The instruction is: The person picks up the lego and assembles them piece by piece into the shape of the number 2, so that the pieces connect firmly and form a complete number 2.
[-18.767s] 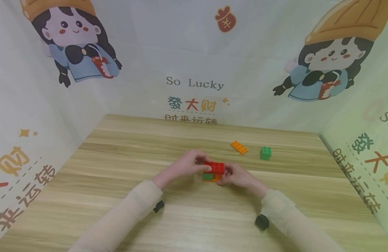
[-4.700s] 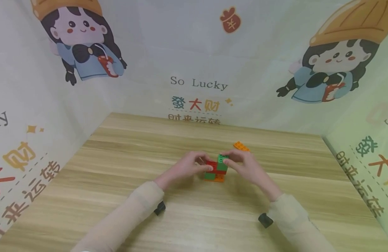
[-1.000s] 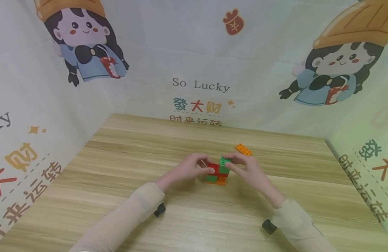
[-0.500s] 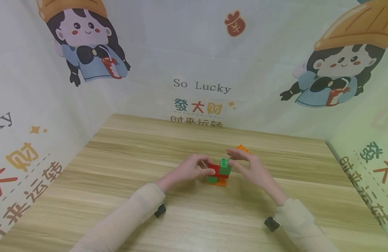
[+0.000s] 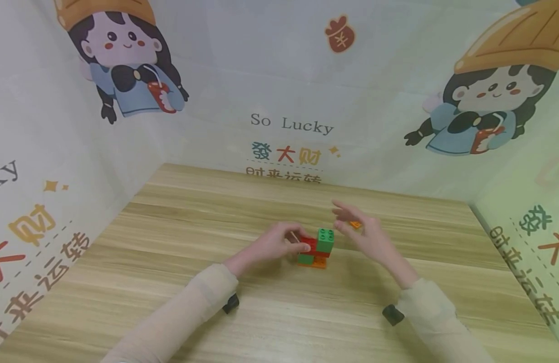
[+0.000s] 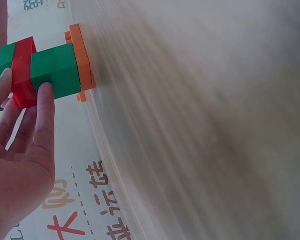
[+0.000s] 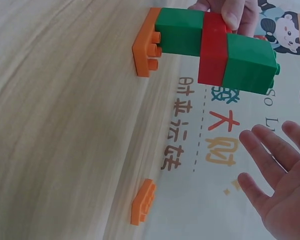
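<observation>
In the head view a stack of toy building bricks stands on the table. An orange plate (image 7: pixel 145 47) forms its base, with a green brick (image 7: pixel 178 31) above. Across that lies a red brick (image 7: pixel 212 55), and a second green brick (image 5: pixel 325 242) tops its right end. My left hand (image 5: pixel 279 239) grips the red brick at its left end, thumb in front; one fingertip touches the lower green brick in the left wrist view. My right hand (image 5: pixel 370 237) is raised, empty, to the right of the stack, fingers spread and apart from the bricks.
Behind my right hand a loose orange plate (image 5: pixel 355 225) lies on the wooden table (image 5: pixel 170 227), partly covered by that hand. Printed cloth (image 5: pixel 216 65) encloses the table's back and sides. Dark wrist cameras (image 5: pixel 393 314) hang below both sleeves.
Earlier the upper green brick stood alone on the table; then my right hand held it on the red brick. Now that hand has let go and moved back and right. My left hand stays.
</observation>
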